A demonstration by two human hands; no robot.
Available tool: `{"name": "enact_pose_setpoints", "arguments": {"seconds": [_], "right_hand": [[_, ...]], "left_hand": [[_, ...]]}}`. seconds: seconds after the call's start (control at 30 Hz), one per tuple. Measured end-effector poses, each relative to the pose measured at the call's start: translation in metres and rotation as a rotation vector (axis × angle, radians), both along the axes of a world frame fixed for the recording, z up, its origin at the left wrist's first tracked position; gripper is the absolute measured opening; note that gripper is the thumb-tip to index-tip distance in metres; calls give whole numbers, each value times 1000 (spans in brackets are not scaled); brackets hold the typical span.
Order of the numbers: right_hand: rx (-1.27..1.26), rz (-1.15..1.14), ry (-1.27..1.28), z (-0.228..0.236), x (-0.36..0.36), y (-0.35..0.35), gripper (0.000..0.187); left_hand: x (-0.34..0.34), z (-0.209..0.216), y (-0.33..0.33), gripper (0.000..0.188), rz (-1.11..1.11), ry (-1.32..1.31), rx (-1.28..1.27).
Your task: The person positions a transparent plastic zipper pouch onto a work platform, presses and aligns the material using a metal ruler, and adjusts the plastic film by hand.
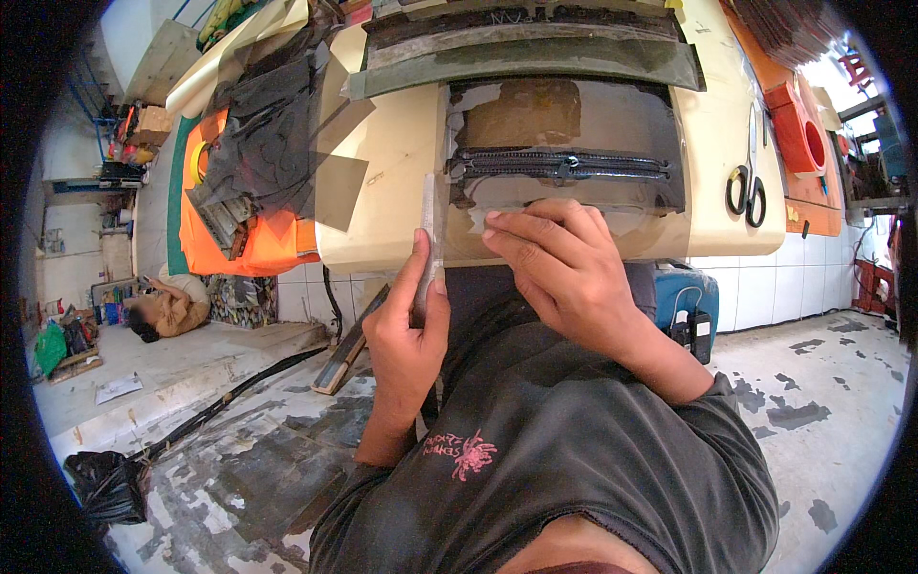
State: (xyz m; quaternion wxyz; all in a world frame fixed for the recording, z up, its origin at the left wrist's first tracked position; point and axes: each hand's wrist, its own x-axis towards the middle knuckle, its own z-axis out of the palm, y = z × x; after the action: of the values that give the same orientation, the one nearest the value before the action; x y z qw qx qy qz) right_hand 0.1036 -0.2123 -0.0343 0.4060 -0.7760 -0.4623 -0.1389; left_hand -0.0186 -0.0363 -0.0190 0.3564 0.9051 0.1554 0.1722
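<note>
My left hand (402, 330) is closed round a narrow grey strip like a metal ruler (429, 206), which points away from me along the left edge of a clear plastic sheet (660, 234). My right hand (569, 268) has its fingers pressed together at the near part of that sheet; what they pinch, if anything, is hidden. On the table (382, 115) in front of me lies a dark panel (622, 120) with brown and pale patches. A black zipper (564, 165) runs across it from left to right.
Dark sheet pieces (277, 143) and orange fabric (206, 234) cover the table's left side. Black-handled scissors (746, 191) and a red ring-shaped object (798, 129) lie right. Long dark green strips (535, 62) lie beyond the panel. A person (172, 311) lies at the far left.
</note>
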Motion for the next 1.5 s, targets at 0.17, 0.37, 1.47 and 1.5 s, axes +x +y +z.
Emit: {"name": "enact_pose_setpoints", "arguments": {"seconds": [0.17,0.37,1.47,1.5], "right_hand": [[-1,0,0,-1,0,0,45],[-3,-7,28,1,-2,0,42],[35,22,26,-2,0,0,39],[37,20,24,-2,0,-1,39]], "left_hand": [[0,7,-3,51,28,80,-42],[0,5,-2,51,19,46,-24],[0,3,-1,50,39,64,-78],[-1,2,-1,50,38,58,-72]]}}
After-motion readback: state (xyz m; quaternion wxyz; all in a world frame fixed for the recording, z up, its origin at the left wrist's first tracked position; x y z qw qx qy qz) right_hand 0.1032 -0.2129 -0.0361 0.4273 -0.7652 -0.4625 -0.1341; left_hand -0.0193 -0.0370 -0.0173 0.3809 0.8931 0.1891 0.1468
